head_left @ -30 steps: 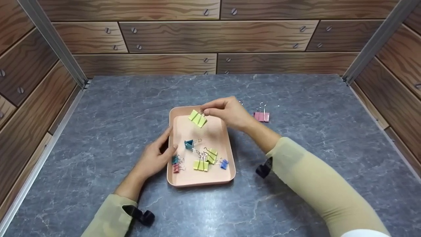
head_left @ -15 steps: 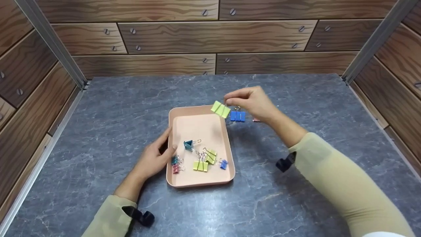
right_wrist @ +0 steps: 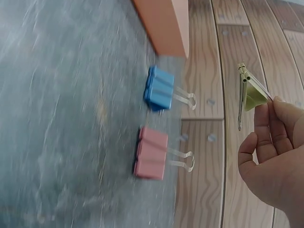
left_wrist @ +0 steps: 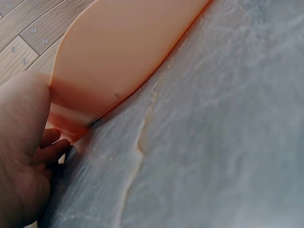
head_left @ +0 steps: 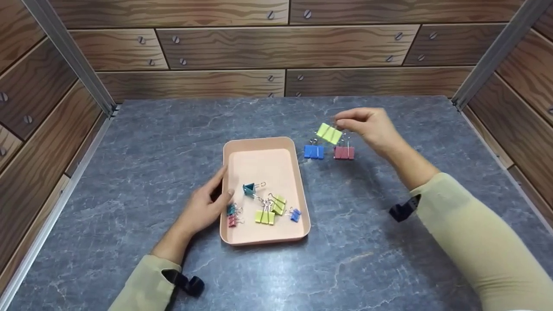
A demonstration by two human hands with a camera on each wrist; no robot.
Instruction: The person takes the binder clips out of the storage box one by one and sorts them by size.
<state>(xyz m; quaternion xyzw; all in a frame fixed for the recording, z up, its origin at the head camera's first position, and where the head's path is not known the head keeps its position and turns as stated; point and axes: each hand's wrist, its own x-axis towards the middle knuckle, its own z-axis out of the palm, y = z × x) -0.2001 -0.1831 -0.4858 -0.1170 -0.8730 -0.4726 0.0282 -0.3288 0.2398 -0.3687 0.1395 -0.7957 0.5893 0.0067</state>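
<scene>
My right hand (head_left: 375,129) pinches a yellow-green binder clip (head_left: 329,134) by a wire handle, in the air above the table. Just below it, a large blue binder clip (head_left: 314,152) and a large pink binder clip (head_left: 344,153) stand on the table, handles up. In the right wrist view, the held clip (right_wrist: 254,95) is seen end-on, away from the other two. My left hand (head_left: 202,209) holds the left side of a pink tray (head_left: 263,166), thumb over its rim. The fingers partly show at the tray's outer wall (left_wrist: 118,57) in the left wrist view.
Inside the tray's near half lie a teal binder clip (head_left: 249,189), two yellow-green clips (head_left: 264,217), a small blue clip (head_left: 295,215), and small teal and red clips (head_left: 232,220) by the left wall. Wood-patterned walls (head_left: 285,47) enclose the grey marbled table.
My right hand has carried the yellow-green clip from over the tray rightward, past its rim, to above the blue and pink clips. The left hand and tray stay put.
</scene>
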